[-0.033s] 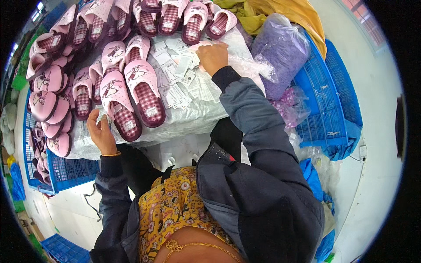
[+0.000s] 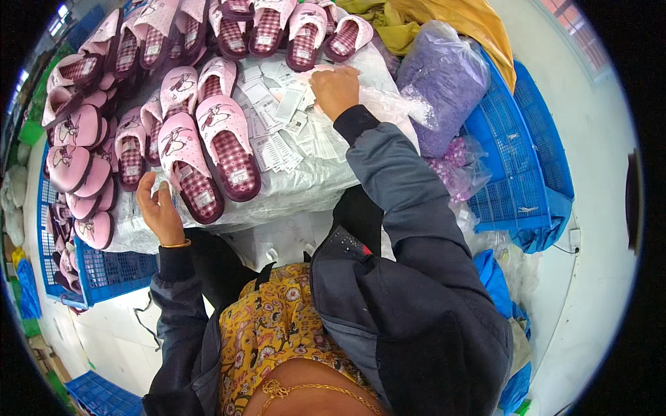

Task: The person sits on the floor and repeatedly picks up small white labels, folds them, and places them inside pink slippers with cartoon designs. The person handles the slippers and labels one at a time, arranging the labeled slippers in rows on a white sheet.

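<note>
My left hand (image 2: 159,211) is raised at the table's near left edge, its fingers apart and holding nothing. Beside it stands a pair of pink slippers with dark checked insoles: a left slipper (image 2: 182,149) and a right slipper (image 2: 225,132), toes pointing away from me. My right hand (image 2: 335,91) reaches to the far side of the paper labels (image 2: 288,111), knuckles up and fingers curled down. Its fingertips rest at a pale pink plastic piece, and what they grip is hidden. The labels lie in loose, overlapping heaps between the slippers and my right hand.
More pink slippers (image 2: 305,41) crowd the table's far and left sides. Clear plastic (image 2: 305,182) covers the table. At right are a bag of purple material (image 2: 444,76), a smaller pink-purple bag (image 2: 461,166) and blue crates (image 2: 510,152). Another blue crate (image 2: 114,274) stands at left.
</note>
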`<action>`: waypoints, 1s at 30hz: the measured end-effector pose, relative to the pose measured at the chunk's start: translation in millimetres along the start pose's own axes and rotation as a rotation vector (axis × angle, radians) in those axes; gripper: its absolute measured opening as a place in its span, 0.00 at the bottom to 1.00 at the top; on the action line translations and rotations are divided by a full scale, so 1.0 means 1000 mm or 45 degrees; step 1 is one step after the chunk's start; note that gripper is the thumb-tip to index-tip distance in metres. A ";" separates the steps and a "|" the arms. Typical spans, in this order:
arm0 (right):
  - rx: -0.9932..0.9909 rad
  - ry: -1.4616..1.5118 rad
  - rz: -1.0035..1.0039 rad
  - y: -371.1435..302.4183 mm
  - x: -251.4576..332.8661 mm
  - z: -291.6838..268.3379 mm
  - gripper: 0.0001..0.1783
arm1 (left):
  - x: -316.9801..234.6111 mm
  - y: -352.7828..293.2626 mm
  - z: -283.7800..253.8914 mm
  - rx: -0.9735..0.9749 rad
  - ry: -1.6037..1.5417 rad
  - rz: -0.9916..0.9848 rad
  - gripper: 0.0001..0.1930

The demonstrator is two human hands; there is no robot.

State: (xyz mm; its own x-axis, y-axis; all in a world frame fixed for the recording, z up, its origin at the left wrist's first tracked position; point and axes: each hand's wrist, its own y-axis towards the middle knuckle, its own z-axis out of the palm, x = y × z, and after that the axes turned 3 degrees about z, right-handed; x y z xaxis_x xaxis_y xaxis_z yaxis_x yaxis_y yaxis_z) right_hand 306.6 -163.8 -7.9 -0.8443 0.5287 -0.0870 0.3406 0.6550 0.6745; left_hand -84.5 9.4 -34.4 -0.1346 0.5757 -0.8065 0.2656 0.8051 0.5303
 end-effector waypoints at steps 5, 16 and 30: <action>-0.376 0.453 -0.177 0.001 0.016 -0.053 0.03 | -0.090 0.011 0.028 0.074 0.101 0.444 0.13; -0.208 0.905 -0.285 -0.086 0.049 -0.158 0.16 | -0.135 0.026 0.127 1.758 -0.521 -0.578 0.11; 0.243 0.886 0.251 -0.108 -0.132 -0.034 0.19 | -0.153 0.037 0.246 1.212 -0.850 -0.575 0.08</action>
State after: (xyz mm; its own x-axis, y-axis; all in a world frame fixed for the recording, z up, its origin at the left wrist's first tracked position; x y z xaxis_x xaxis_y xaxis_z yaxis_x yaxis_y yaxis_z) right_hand 367.0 -322.7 -44.2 -0.8051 0.2241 0.5491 0.5254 0.6990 0.4851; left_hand 181.1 -84.5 44.4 0.0429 -0.1347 -0.9900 0.9446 0.3281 -0.0037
